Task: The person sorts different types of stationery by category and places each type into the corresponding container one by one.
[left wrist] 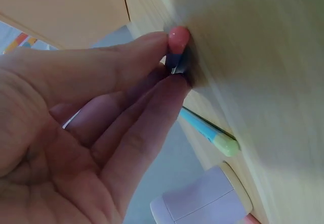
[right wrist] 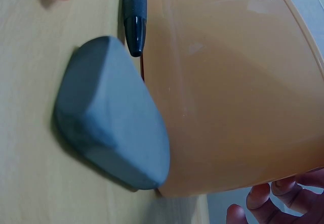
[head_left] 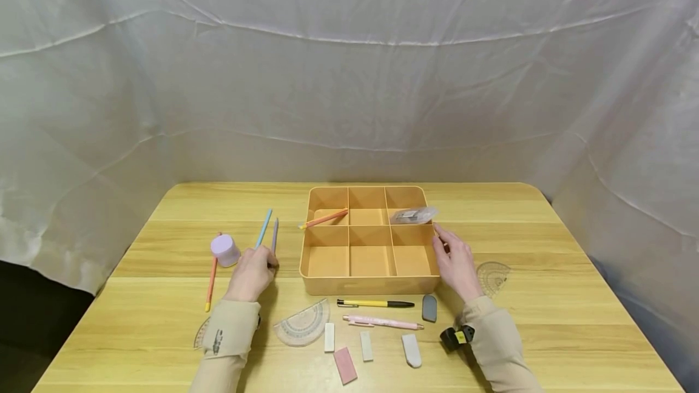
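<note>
My left hand pinches a slim purple pencil by its near end, low over the table. In the left wrist view its coral-coloured end shows between thumb and fingertips. Beside it lies a blue pencil with a pale green end. The fingers of my right hand rest, slightly bent, against the right side of an orange six-compartment organizer. An orange pencil leans across its back left compartment. A clear plastic packet sits in the back right one.
Left stand a lilac cylinder and another orange pencil. In front lie a yellow-black pen, a pink pen, a grey eraser, a pink eraser, several white erasers and a protractor.
</note>
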`<control>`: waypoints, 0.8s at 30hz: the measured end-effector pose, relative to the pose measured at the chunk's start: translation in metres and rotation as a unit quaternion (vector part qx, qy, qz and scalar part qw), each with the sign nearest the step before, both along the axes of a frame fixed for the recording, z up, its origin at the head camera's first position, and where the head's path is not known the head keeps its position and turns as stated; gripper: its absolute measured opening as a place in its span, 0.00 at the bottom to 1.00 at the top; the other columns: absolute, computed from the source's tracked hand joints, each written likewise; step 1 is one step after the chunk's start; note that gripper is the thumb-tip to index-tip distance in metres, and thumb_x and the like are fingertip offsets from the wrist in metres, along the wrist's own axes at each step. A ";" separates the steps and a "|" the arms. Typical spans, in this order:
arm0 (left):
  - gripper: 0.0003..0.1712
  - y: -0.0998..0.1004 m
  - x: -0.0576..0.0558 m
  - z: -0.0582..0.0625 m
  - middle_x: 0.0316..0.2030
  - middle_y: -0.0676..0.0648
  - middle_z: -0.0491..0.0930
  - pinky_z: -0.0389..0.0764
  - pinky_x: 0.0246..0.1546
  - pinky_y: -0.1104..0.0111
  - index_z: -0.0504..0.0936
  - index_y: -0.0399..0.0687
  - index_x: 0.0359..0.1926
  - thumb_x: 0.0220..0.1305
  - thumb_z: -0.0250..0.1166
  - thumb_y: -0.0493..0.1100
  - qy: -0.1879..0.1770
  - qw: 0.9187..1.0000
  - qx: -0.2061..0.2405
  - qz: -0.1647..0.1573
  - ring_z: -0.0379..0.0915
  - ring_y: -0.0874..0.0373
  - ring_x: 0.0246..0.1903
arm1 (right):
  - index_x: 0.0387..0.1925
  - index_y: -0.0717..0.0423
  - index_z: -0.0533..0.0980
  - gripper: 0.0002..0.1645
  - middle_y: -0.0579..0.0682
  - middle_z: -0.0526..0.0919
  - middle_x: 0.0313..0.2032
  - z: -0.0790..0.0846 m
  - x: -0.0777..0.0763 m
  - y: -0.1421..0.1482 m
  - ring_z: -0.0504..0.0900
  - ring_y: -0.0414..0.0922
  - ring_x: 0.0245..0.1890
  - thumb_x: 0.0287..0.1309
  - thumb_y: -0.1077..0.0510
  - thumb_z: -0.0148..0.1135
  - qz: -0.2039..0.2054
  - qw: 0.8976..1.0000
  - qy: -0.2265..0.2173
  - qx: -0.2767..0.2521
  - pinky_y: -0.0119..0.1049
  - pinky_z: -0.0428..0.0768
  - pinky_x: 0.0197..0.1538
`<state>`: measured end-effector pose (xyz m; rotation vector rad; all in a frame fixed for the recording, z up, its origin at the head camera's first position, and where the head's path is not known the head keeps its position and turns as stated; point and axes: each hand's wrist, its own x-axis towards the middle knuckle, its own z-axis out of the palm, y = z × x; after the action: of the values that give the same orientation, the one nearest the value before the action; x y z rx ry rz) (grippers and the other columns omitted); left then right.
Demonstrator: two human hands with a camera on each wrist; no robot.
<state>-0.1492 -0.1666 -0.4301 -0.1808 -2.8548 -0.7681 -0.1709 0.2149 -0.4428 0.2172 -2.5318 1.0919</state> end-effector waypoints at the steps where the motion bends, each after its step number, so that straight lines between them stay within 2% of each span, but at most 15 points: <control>1: 0.13 0.000 0.000 0.000 0.29 0.35 0.85 0.82 0.35 0.48 0.88 0.36 0.25 0.40 0.64 0.20 0.000 1.000 0.001 0.005 0.80 0.39 0.32 | 0.58 0.73 0.71 0.21 0.64 0.82 0.36 0.000 0.000 0.000 0.76 0.51 0.28 0.67 0.67 0.50 0.000 1.000 0.000 0.000 0.46 0.77 0.30; 5: 0.12 0.001 -0.001 0.000 0.25 0.38 0.85 0.82 0.30 0.49 0.87 0.37 0.23 0.40 0.64 0.21 -0.003 1.000 0.014 0.026 0.79 0.41 0.28 | 0.58 0.73 0.71 0.21 0.64 0.82 0.36 0.000 0.000 0.000 0.76 0.51 0.29 0.67 0.67 0.50 -0.002 1.000 -0.002 0.002 0.46 0.77 0.30; 10: 0.09 0.002 -0.002 -0.001 0.17 0.43 0.81 0.81 0.23 0.55 0.85 0.38 0.20 0.39 0.67 0.21 -0.010 0.999 0.026 0.044 0.75 0.50 0.18 | 0.59 0.73 0.71 0.21 0.64 0.82 0.36 -0.001 0.000 0.000 0.76 0.50 0.28 0.68 0.66 0.50 -0.001 1.000 -0.003 0.002 0.46 0.77 0.30; 14: 0.07 0.002 -0.002 -0.002 0.13 0.47 0.78 0.81 0.22 0.55 0.84 0.38 0.18 0.39 0.70 0.24 -0.010 0.998 0.020 0.054 0.73 0.55 0.13 | 0.59 0.72 0.71 0.21 0.64 0.82 0.36 -0.001 0.000 0.001 0.76 0.50 0.28 0.68 0.65 0.49 0.002 1.000 -0.005 0.000 0.45 0.76 0.29; 19: 0.07 0.001 -0.002 -0.002 0.07 0.52 0.73 0.80 0.23 0.55 0.82 0.41 0.16 0.41 0.69 0.27 -0.012 0.998 0.009 0.062 0.73 0.54 0.14 | 0.60 0.72 0.71 0.21 0.63 0.81 0.35 -0.001 0.000 0.001 0.76 0.50 0.28 0.69 0.65 0.49 0.002 1.000 -0.010 -0.002 0.44 0.76 0.29; 24: 0.08 -0.001 -0.002 -0.002 0.08 0.52 0.73 0.78 0.23 0.55 0.81 0.44 0.15 0.42 0.69 0.30 -0.030 0.997 -0.003 0.067 0.74 0.52 0.18 | 0.60 0.72 0.71 0.21 0.62 0.81 0.35 -0.001 0.000 0.001 0.76 0.50 0.28 0.69 0.65 0.49 0.000 1.000 -0.009 0.002 0.45 0.76 0.29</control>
<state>-0.1509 -0.1673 -0.4325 0.0323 -2.8900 -0.7512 -0.1709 0.2159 -0.4438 0.2082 -2.5489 1.0939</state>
